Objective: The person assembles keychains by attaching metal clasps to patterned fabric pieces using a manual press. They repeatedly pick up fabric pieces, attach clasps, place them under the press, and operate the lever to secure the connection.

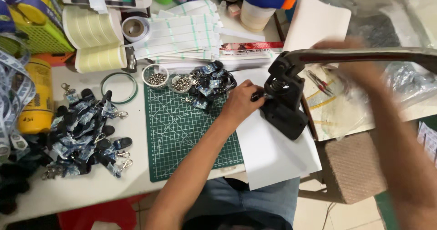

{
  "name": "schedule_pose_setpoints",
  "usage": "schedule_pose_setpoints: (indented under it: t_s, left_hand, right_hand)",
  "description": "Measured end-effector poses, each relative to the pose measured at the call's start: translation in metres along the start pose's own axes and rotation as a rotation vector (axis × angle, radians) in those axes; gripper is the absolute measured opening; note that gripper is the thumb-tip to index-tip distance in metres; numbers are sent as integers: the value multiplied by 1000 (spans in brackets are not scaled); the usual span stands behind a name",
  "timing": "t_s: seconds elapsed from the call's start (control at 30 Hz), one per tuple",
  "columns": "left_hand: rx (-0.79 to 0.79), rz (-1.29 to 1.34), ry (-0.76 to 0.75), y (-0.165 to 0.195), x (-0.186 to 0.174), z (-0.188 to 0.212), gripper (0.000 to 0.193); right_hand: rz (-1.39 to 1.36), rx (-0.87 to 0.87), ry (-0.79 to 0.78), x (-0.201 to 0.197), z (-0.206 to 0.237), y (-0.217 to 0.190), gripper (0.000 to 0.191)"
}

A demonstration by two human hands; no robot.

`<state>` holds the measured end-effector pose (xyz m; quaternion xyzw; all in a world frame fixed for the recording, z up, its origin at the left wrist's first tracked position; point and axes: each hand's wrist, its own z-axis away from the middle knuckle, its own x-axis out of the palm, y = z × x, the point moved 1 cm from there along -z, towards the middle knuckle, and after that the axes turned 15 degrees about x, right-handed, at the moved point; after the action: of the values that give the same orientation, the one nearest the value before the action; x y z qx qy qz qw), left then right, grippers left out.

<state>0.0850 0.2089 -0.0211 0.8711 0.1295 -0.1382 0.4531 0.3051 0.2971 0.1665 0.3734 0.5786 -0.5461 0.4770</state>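
A person seated at a white worktable (136, 120) works a black cast-metal hand press (284, 104), which stands on a sheet of white paper (273, 152) at the table's near edge. The left hand (239, 103), just left of the press, pinches a small dark piece (258, 95) against the press's base, fingers closed on it. The right hand (353, 59), blurred, sits on the press's long metal lever (364, 54) to the right; whether it is clenched around the lever cannot be told. Left of the press lies a green gridded cutting mat (182, 134), and at the mat's far edge, just beyond the left hand, a small pile of blue patterned lanyard straps (209, 82) rests beside two small round cups of silver rivets (157, 77). Well left of the press, a larger heap of finished blue lanyards with metal clips (86, 134) spreads across the table. Beyond the press, stacks of white paper strips (182, 34) lie flat.
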Motion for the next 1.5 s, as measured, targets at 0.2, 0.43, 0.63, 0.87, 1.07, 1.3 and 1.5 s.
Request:
schedule_pose_setpoints:
  t_s: [0.2, 0.43, 0.63, 0.87, 1.07, 1.3, 1.5]
  left_hand:
    - [40, -3, -22, 4, -2, 2, 27]
    - [6, -24, -48, 3, 2, 3, 25]
    - [57, -43, -26, -7, 13, 10, 24]
    - [199, -306, 26, 45, -36, -4, 41]
    - [540, -9, 365, 168, -29, -77, 39]
    - [268, 188, -643, 192, 94, -134, 58]
    - [373, 382, -661, 174, 113, -100, 58]
  right_hand:
    - [563, 529, -389, -82, 3, -17, 45]
    - [710, 399, -410, -64, 35, -27, 53]
    - [362, 602, -331, -38, 92, -16, 52]
    - [350, 418, -170, -29, 117, -22, 47]
    - [423, 192, -72, -19, 121, 21, 37]
    - [265, 219, -12, 33, 148, 122, 27]
    - [104, 380, -53, 165, 95, 156, 24]
